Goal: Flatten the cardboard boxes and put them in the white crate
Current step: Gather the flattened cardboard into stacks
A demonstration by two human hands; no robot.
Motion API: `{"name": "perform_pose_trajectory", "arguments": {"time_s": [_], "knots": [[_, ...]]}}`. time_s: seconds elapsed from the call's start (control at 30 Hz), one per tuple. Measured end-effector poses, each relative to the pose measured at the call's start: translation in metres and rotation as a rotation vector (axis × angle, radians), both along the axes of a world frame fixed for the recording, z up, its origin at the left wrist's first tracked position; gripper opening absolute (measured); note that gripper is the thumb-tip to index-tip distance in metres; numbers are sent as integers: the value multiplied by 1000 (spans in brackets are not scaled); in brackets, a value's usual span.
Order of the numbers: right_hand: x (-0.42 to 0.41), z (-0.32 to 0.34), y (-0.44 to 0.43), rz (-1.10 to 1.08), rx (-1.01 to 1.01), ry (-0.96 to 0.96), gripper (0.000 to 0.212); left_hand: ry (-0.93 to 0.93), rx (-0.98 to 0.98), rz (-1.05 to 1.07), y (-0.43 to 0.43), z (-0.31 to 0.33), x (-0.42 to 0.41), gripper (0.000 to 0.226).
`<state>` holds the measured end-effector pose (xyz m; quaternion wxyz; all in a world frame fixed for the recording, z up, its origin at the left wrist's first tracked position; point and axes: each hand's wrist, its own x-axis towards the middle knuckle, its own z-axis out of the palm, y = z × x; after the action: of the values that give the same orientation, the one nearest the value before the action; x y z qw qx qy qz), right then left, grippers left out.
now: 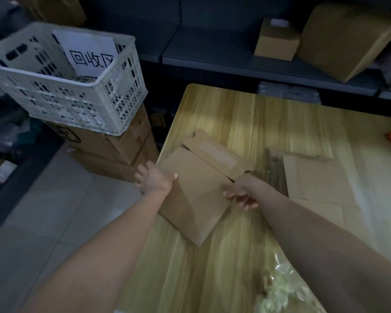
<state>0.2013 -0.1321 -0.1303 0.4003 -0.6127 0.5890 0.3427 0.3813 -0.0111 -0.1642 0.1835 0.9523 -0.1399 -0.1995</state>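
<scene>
Spanning between both hands, flattened cardboard box (196, 188) sits over the left edge of the wooden table (280, 123). Left hand (154, 179) grips its left edge, thumb on top. Right hand (246, 190) pinches its right edge. White crate (54, 96) stands well apart, upper left, on stacked cartons (113, 150).

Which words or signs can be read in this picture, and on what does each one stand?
"回收区" on the paper sign in the crate; its last character is partly hidden.
Print on the brown box under the crate: too blurred to read.
Label on the small box on the shelf: no readable text.
</scene>
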Motion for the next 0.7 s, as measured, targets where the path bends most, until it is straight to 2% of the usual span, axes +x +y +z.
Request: {"name": "perform_pose_trajectory", "arguments": {"time_s": [0.1,0.13,0.2,0.23,0.27,0.3,0.33,0.4,0.5,0.57,0.63,0.7], "knots": [[11,15,-26,51,-403,-38,27,141,-45,306,12,4,-4,101],[16,20,-31,12,-517,-42,34,218,-56,361,17,-4,-6,106],[28,21,-38,60,-622,-44,50,513,-158,527,25,-27,-8,126],[35,16,-42,125,-612,-55,63,652,-226,563,28,-39,-9,135],[40,10,-46,187,-579,-86,77,734,-300,568,29,-54,-9,132],[44,6,-49,228,-525,-123,88,762,-372,572,28,-69,-8,116],[46,-2,-52,254,-474,-150,98,758,-402,582,27,-65,-10,97],[42,-18,-53,298,-404,-153,109,647,-412,597,23,-45,-15,78],[35,-35,-48,316,-335,-76,122,453,-451,581,20,-43,2,69],[33,-34,-46,320,-335,-31,132,515,-471,592,25,-50,19,77],[29,-30,-49,224,-358,-86,126,657,-435,528,29,-54,25,85],[24,-29,-51,113,-314,-179,117,683,-368,450,28,-73,28,85]]}}
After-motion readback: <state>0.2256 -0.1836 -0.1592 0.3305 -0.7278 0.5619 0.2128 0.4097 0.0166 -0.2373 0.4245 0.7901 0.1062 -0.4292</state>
